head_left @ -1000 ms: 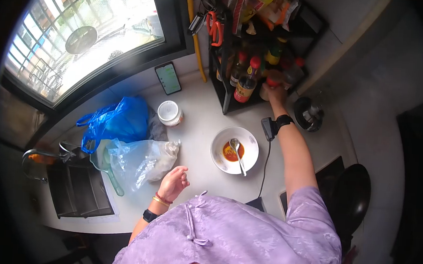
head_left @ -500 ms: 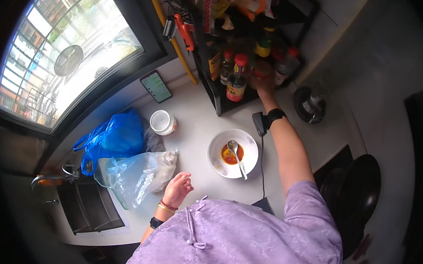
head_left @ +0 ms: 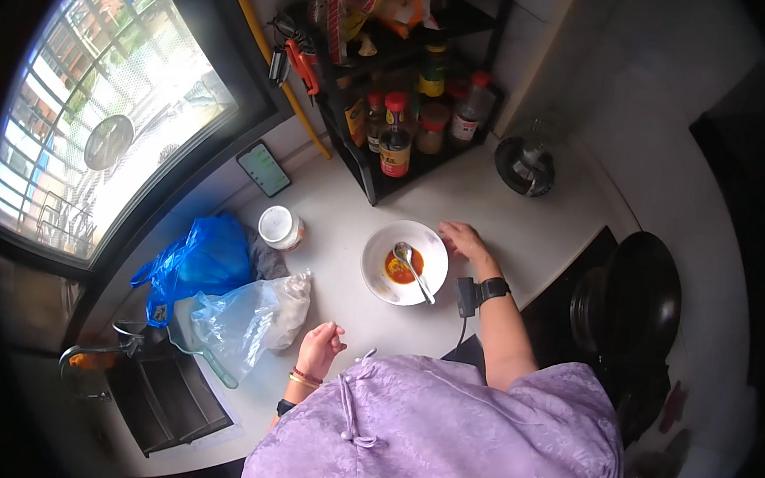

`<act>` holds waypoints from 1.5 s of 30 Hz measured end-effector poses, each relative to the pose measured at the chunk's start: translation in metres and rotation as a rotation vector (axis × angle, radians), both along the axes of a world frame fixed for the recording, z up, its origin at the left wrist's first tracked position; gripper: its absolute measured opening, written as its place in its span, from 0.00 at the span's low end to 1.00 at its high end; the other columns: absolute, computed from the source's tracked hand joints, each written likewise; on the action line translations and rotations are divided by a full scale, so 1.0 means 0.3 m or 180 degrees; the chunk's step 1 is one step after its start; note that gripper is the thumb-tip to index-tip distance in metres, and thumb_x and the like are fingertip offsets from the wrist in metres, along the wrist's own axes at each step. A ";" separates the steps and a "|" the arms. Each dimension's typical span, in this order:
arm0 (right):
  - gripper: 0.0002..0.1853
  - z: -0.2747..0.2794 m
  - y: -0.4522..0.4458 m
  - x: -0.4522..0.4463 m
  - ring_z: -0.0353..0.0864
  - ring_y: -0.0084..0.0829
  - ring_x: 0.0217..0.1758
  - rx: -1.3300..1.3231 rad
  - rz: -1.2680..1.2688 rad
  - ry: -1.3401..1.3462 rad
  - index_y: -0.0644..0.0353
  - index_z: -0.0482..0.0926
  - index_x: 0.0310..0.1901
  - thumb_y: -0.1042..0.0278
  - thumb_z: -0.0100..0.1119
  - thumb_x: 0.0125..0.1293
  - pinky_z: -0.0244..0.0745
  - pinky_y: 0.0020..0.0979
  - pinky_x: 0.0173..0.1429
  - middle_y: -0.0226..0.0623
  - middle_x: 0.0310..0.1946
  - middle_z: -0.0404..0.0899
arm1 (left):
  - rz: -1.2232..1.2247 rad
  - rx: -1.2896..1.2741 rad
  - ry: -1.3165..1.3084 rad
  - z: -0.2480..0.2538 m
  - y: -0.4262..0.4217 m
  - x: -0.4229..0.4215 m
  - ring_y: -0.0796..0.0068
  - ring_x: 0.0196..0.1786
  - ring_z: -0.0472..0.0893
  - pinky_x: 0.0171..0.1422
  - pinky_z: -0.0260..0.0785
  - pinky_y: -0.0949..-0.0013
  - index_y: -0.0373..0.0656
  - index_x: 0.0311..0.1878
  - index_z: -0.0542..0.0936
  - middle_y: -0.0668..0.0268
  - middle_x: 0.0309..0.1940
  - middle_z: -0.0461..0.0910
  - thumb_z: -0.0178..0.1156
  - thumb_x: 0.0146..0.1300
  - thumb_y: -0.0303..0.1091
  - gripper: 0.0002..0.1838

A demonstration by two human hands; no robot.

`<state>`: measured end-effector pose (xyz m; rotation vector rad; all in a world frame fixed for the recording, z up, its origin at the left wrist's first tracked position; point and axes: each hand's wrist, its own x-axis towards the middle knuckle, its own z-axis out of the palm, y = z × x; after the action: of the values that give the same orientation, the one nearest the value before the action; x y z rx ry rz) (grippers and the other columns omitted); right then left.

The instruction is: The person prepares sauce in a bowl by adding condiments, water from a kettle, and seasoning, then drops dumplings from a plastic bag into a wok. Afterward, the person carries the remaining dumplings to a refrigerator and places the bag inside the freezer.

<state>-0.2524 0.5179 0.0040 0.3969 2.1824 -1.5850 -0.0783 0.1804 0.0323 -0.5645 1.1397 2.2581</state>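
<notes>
A white bowl (head_left: 378, 284) stands on the counter with a reddish-brown sauce (head_left: 395, 270) in it. A metal spoon (head_left: 418, 272) rests in the bowl, its handle over the near rim. Just right of the bowl is my right hand (head_left: 467, 242), fingers stretched toward the rim and holding nothing visible; I cannot tell whether they touch it. My left hand (head_left: 320, 351) hovers at the counter's near side with curled fingers and nothing visible in them. Close by lies a clear plastic bag (head_left: 242, 314) with pale contents.
A black rack (head_left: 367, 172) holds sauce bottles (head_left: 395, 139) and a brown-filled jar (head_left: 432, 128). Left of the bowl are a white-lidded jar (head_left: 280, 227), a phone (head_left: 263, 168) and a blue bag (head_left: 210, 259). A sink (head_left: 162, 401) is at left, a dark pan (head_left: 647, 281) at right.
My right hand has come back from the jar on the rack to the bowl's right side, without the jar. My left hand stays nearly in place. The view has shifted slightly.
</notes>
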 end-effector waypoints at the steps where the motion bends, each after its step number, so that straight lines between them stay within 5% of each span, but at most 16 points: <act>1: 0.19 0.001 -0.007 0.031 0.74 0.22 0.28 -0.0176 0.0095 0.0093 0.60 0.75 0.42 0.53 0.49 0.60 0.70 0.25 0.29 0.33 0.30 0.77 | 0.0013 -0.0188 0.0040 0.013 0.002 0.009 0.85 0.24 0.70 0.37 0.69 0.74 0.39 0.39 0.73 0.73 0.22 0.70 0.50 0.61 0.33 0.08; 7: 0.18 -0.026 -0.075 0.172 0.74 0.23 0.38 -0.1015 -0.0099 -0.0013 0.65 0.72 0.46 0.60 0.49 0.62 0.69 0.25 0.44 0.33 0.37 0.76 | -0.0008 -0.0214 0.0035 0.053 -0.026 0.094 0.85 0.25 0.71 0.37 0.69 0.76 0.41 0.44 0.72 0.72 0.25 0.71 0.51 0.61 0.32 0.10; 11: 0.17 -0.068 -0.104 0.239 0.75 0.23 0.38 -0.0984 -0.0292 -0.0264 0.63 0.70 0.48 0.62 0.48 0.61 0.73 0.28 0.40 0.32 0.37 0.76 | -0.0120 -0.0084 0.0082 0.044 -0.078 0.168 0.84 0.26 0.71 0.38 0.69 0.75 0.40 0.44 0.72 0.71 0.26 0.71 0.50 0.61 0.32 0.10; 15: 0.15 -0.233 -0.158 0.302 0.74 0.24 0.39 -0.1221 -0.0799 0.0563 0.67 0.71 0.45 0.68 0.49 0.58 0.69 0.26 0.44 0.32 0.37 0.76 | -0.0316 0.0107 0.0091 0.038 -0.162 0.244 0.83 0.27 0.71 0.38 0.69 0.75 0.40 0.44 0.72 0.71 0.25 0.71 0.49 0.62 0.33 0.10; 19: 0.15 -0.196 -0.261 0.453 0.73 0.23 0.40 -0.1150 -0.1380 0.0937 0.67 0.72 0.45 0.70 0.48 0.57 0.67 0.26 0.46 0.33 0.38 0.76 | -0.0615 -0.0071 0.0135 0.021 -0.289 0.318 0.83 0.27 0.70 0.37 0.68 0.75 0.39 0.40 0.73 0.71 0.24 0.71 0.50 0.62 0.33 0.08; 26: 0.14 -0.048 -0.457 0.747 0.73 0.25 0.39 -0.1145 -0.2118 0.0634 0.68 0.72 0.42 0.66 0.49 0.59 0.67 0.28 0.44 0.35 0.37 0.76 | -0.0632 -0.0476 0.0196 -0.023 -0.519 0.430 0.83 0.23 0.69 0.33 0.66 0.76 0.40 0.32 0.73 0.70 0.23 0.72 0.51 0.61 0.34 0.07; 33: 0.12 -0.117 -0.541 0.855 0.75 0.26 0.36 -0.1005 -0.2144 0.0682 0.63 0.71 0.40 0.64 0.49 0.60 0.73 0.32 0.38 0.34 0.32 0.75 | -0.0620 -0.1098 0.0648 0.025 -0.585 0.404 0.85 0.23 0.66 0.32 0.62 0.79 0.38 0.33 0.75 0.73 0.19 0.68 0.53 0.59 0.33 0.08; 39: 0.17 -0.168 -0.504 0.803 0.76 0.31 0.42 -0.1821 -0.2009 0.0213 0.59 0.67 0.48 0.58 0.45 0.63 0.74 0.38 0.42 0.37 0.41 0.74 | -0.0058 -0.1334 0.1412 0.132 -0.607 0.299 0.83 0.28 0.70 0.32 0.64 0.80 0.36 0.36 0.76 0.70 0.26 0.73 0.54 0.59 0.34 0.10; 45: 0.21 -0.040 -0.529 0.828 0.76 0.30 0.39 -0.1455 -0.2158 0.0235 0.58 0.64 0.51 0.52 0.46 0.62 0.73 0.32 0.38 0.36 0.40 0.73 | 0.0544 -0.1940 0.1740 0.166 -0.617 0.209 0.83 0.31 0.71 0.33 0.65 0.79 0.37 0.44 0.72 0.68 0.33 0.73 0.56 0.58 0.38 0.16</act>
<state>-0.0040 0.3592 -0.0080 1.0099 1.7296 -2.4071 -0.0156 -0.0048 0.0821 -0.2648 2.1607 2.2537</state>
